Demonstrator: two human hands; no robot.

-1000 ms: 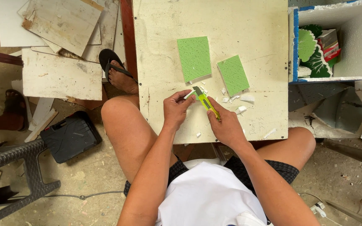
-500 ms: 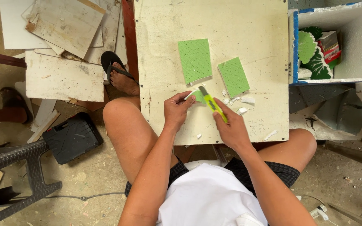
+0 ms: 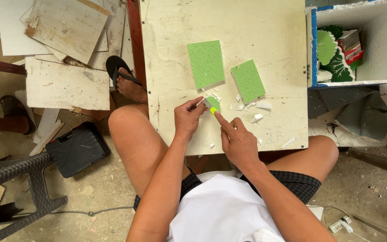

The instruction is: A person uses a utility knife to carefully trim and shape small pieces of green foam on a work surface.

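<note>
Left hand (image 3: 187, 120): fingers (image 3: 198, 102) pinched on a small green foam piece (image 3: 212, 102), holding it down on the desk (image 3: 229, 54) near its front edge. The piece is green on top with a white edge, irregular in outline, much smaller than the two cards beyond it.

Right hand (image 3: 239, 142): fingers clenched around a yellow-green cutter (image 3: 213, 110), forefinger laid straight along it; only the tip shows, touching the near edge of the small piece.

White scraps (image 3: 256, 112): scattered on the desk just right of the piece, a few more by the front edge.

Two green rectangular cards, speckled: the larger card (image 3: 206, 64) just beyond the piece, the smaller card (image 3: 247, 81) tilted, to its right; the two lie apart.

Desk: cream-painted board, scuffed, resting over the person's knees.

Right of desk: white box (image 3: 381, 40) with blue edges, holding green-and-white leaf shapes (image 3: 330, 56).

Left, on the floor: stacked worn boards (image 3: 63, 49), black case (image 3: 77, 149), dark plastic stool (image 3: 19, 179), a sandalled foot (image 3: 126, 83).
</note>
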